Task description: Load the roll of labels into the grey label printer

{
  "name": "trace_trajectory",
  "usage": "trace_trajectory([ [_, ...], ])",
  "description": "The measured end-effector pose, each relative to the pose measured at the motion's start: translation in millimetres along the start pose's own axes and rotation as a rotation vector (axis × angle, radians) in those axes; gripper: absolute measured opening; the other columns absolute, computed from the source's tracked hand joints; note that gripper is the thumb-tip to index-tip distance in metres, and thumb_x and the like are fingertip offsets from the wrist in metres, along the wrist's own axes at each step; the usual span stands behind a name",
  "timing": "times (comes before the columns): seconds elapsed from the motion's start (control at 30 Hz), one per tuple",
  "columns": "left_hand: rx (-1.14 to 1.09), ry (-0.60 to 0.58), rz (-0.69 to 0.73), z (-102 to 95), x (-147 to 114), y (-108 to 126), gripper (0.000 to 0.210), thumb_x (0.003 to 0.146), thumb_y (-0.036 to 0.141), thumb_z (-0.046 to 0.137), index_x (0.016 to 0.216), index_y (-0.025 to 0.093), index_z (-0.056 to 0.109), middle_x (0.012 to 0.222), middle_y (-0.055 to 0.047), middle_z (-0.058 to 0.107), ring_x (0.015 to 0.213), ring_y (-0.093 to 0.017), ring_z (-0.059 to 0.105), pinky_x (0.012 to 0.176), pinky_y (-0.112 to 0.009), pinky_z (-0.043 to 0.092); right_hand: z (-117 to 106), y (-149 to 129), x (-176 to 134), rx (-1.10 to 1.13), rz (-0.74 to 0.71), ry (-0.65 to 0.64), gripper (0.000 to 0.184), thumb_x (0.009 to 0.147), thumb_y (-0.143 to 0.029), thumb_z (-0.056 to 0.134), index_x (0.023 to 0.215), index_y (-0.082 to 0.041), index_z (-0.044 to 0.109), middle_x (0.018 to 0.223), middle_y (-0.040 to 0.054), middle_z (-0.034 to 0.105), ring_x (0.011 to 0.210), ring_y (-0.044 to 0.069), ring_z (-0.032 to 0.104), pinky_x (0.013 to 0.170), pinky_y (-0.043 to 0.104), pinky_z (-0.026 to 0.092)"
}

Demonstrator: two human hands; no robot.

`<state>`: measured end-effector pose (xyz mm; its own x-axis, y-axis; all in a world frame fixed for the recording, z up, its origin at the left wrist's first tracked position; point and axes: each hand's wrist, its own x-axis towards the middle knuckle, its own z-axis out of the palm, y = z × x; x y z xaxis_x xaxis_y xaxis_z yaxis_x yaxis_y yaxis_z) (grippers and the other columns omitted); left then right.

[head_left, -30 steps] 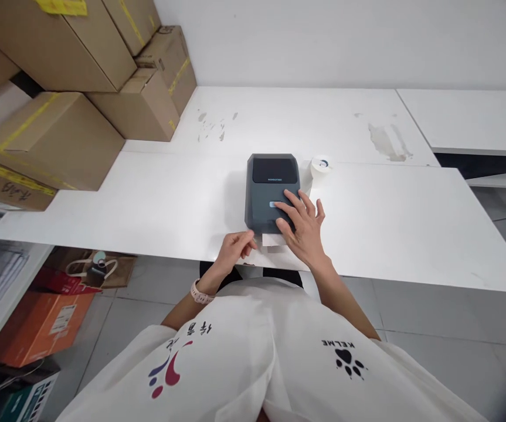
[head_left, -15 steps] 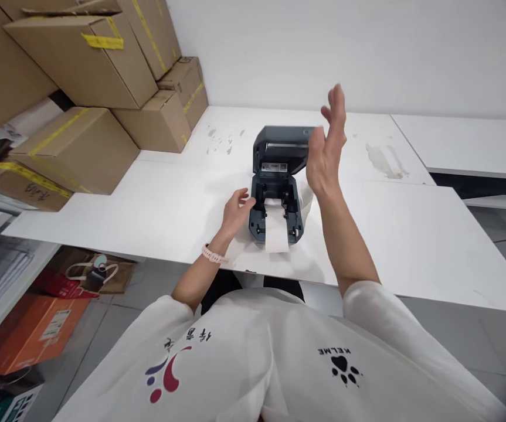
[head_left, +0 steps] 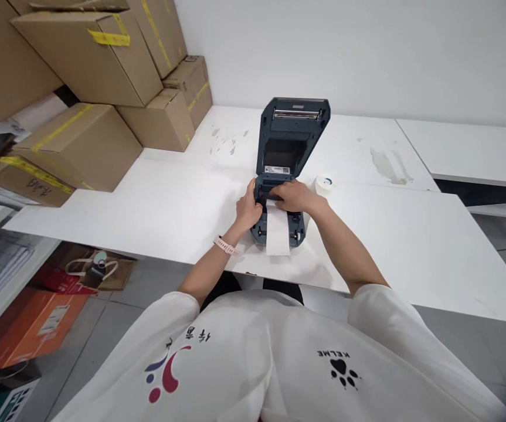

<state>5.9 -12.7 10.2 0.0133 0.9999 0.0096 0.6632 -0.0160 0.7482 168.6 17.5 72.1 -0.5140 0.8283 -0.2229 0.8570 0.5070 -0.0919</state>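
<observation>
1. Left hand (head_left: 248,208): grasping left side wall of printer, fingers along outside, thumb at inner edge.
2. Right hand (head_left: 294,196): reaching into printer body from the right, fingers bent down over far end of the paper strip; can't tell if it pinches anything, fingertips partly hidden.
3. Pink wristband (head_left: 225,245) on left wrist.
4. Printer (head_left: 274,177): dark grey-blue, near edge of table, straight ahead of person. Lid (head_left: 294,132) swung up at far side, leaning back; small white label (head_left: 277,169) near its hinge.
5. Paper strip (head_left: 278,231): white, runs from inside printer out over its near edge.
6. White roll (head_left: 323,185): on table, right of printer, apart from it, just beyond right wrist.
7. Table (head_left: 182,205): white, grey worn patches on far left and far right parts.
8. Cardboard boxes (head_left: 88,146): stacked far left, yellow tape.
9. Orange box (head_left: 28,328): floor, near left.
10. White wall (head_left: 323,53) at far side.
</observation>
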Motion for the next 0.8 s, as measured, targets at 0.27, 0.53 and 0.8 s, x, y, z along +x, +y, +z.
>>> trace_trajectory([
  [0.27, -0.094, 0.003, 0.0, -0.2, -1.9, -3.7, 0.086, 0.075, 0.012, 0.049, 0.158, 0.024, 0.029, 0.147, -0.006, 0.061, 0.124, -0.029, 0.064, 0.108, -0.046, 0.045, -9.7, 19.7, -13.0, 0.306, -0.18, -0.03, 0.033, 0.084, -0.03, 0.067, 0.115, -0.019, 0.069, 0.112, 0.0108, 0.074, 0.101, 0.028, 0.069, 0.089, 0.039, 0.053],
  [0.53, -0.205, 0.043, 0.02, 3.9, -2.0, -4.2, 0.084, 0.072, 0.008, 0.051, 0.153, 0.027, 0.038, 0.147, -0.006, 0.06, 0.133, -0.03, 0.058, 0.113, -0.048, 0.042, 42.4, 115.8, -146.6, 0.905, 0.125, 0.332, 0.038, 0.075, -0.052, 0.08, 0.104, -0.029, 0.07, 0.112, 0.0079, 0.072, 0.111, 0.031, 0.066, 0.108, 0.053, 0.047],
  [0.8, -0.268, 0.078, 0.005, 4.1, -3.9, -3.2, 0.083, 0.073, 0.005, 0.051, 0.153, 0.026, 0.041, 0.144, -0.007, 0.063, 0.126, -0.028, 0.064, 0.112, -0.047, 0.045, 104.1, 156.4, -120.9, 1.115, 0.331, 0.441, 0.075, 0.066, -0.049, 0.086, 0.133, -0.028, 0.059, 0.141, 0.0114, 0.064, 0.133, 0.03, 0.058, 0.117, 0.052, 0.041],
])
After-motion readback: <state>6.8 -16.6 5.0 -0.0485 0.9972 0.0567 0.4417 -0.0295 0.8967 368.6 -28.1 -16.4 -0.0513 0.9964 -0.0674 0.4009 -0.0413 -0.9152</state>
